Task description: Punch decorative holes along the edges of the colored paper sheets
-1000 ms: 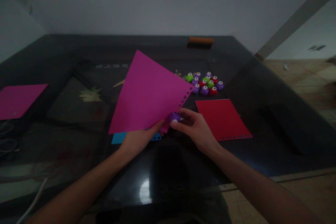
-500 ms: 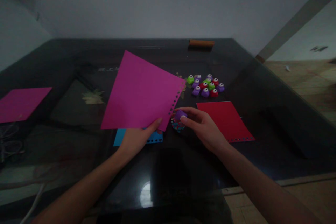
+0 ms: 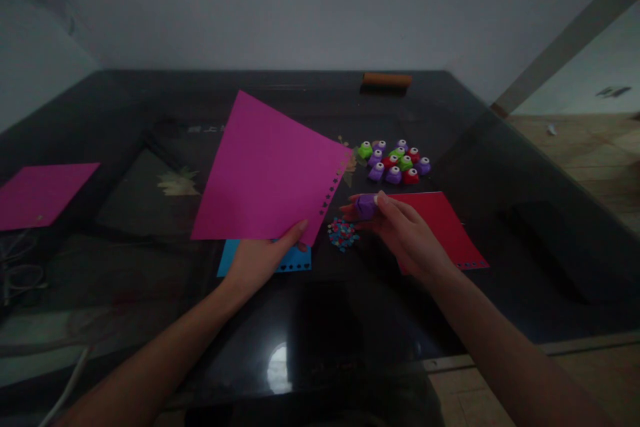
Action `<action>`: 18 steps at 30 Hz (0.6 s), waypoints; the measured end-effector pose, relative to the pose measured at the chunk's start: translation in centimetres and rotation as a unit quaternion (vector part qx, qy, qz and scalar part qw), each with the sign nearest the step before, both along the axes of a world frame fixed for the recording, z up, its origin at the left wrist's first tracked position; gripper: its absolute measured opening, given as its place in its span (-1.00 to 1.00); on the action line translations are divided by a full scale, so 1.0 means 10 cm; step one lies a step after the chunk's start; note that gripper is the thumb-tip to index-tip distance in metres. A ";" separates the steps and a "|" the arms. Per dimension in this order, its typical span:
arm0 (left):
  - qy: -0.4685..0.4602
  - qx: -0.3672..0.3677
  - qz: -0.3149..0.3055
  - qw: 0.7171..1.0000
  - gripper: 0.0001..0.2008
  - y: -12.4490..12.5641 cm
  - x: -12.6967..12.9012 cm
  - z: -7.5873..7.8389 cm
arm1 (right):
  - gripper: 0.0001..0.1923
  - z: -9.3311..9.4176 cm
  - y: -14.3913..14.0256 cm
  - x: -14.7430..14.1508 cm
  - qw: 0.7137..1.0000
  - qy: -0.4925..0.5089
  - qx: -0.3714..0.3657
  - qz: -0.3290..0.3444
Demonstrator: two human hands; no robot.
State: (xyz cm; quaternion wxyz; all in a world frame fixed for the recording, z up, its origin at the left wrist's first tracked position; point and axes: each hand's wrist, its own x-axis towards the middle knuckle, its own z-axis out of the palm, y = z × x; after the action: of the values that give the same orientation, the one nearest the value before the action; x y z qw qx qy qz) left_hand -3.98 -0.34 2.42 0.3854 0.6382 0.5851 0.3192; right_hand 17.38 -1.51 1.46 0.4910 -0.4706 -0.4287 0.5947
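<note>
Two bare hands work over a dark glossy table point(image 3: 125, 113) in the head view: the left hand point(image 3: 260, 260) pinches the near corner of a magenta paper sheet point(image 3: 265, 173) with a punched right edge, lifted over a blue paper sheet point(image 3: 295, 259). The right hand point(image 3: 407, 233) grips a small purple paper punch point(image 3: 366, 205) just right of that edge, above a heap of confetti point(image 3: 342, 234) and beside a red paper sheet point(image 3: 445, 220). A cluster of small punches point(image 3: 395, 163) sits farther back.

Magenta sheet point(image 3: 267, 170), punched edge; purple punch point(image 3: 367, 205); red sheet point(image 3: 440, 223); blue sheet point(image 3: 270, 259); green/purple/red punches point(image 3: 395, 162); black table point(image 3: 500, 167); multicol. confetti point(image 3: 342, 233).
</note>
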 end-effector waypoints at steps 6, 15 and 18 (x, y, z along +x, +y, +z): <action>0.004 0.005 -0.009 1.000 -0.73 0.00 0.00 -0.01 | -0.54 0.00 0.02 0.03 0.998 -0.067 0.017 0.007; 0.003 -0.005 -0.004 1.000 -0.73 0.00 0.00 -0.04 | -0.65 0.06 0.02 0.08 0.947 -0.286 0.116 0.087; 0.009 -0.001 0.000 1.000 -0.73 0.00 0.00 -0.03 | -0.67 0.06 0.03 0.09 0.943 -0.293 0.116 0.107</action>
State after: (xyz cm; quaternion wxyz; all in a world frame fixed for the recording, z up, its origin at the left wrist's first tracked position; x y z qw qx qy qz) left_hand -3.96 -0.36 2.07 0.3810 0.6407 0.5888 0.3126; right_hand 18.29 -1.25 2.03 0.3280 -0.5151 -0.6677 0.4259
